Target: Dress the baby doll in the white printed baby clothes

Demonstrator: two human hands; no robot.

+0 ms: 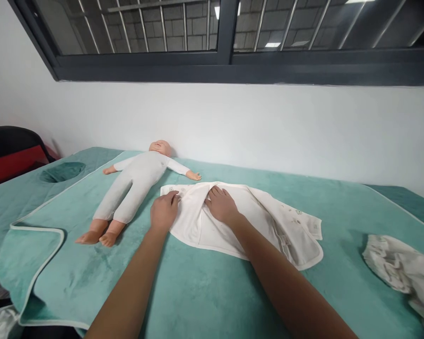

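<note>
A white baby shirt [212, 230] with a small print on its sleeves lies spread, its front open, on the green cover. My left hand [164, 211] is at the shirt's left side, fingers curled closed on the cloth by the sleeve. My right hand [222, 205] rests on the upper middle of the shirt, with its fingers stretched out along a fold. Left of the shirt, a baby doll [141, 169] with a white cloth body lies on its back, one arm reaching toward the shirt.
The green cover [92, 292] has a pale edging and a folded corner at the left. At the right lies a crumpled whitish cloth garment [395, 263]. A white wall [268, 127] and a dark-framed window [226, 66] stand behind. A red and black object [16, 157] is far left.
</note>
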